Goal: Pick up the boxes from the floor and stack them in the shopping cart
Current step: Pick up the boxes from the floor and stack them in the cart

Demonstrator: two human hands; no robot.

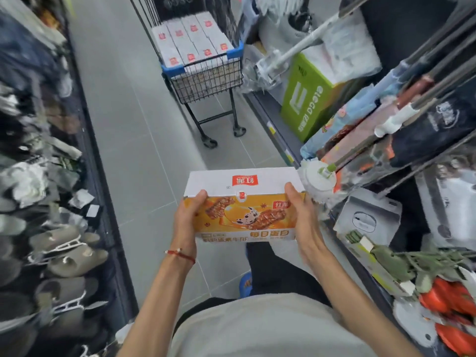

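The left hand (186,219) and right hand (302,215) clamp the short ends of the box (244,204), fingers closed on it, long axis crosswise; the shopping cart (206,76) stands well ahead, beyond the box.

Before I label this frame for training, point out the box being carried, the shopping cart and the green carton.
carried box (243,182): head view, on its white top panel.
shopping cart (206,79): head view, on the wire front wall of the basket.
green carton (304,101): head view, on its printed green side.
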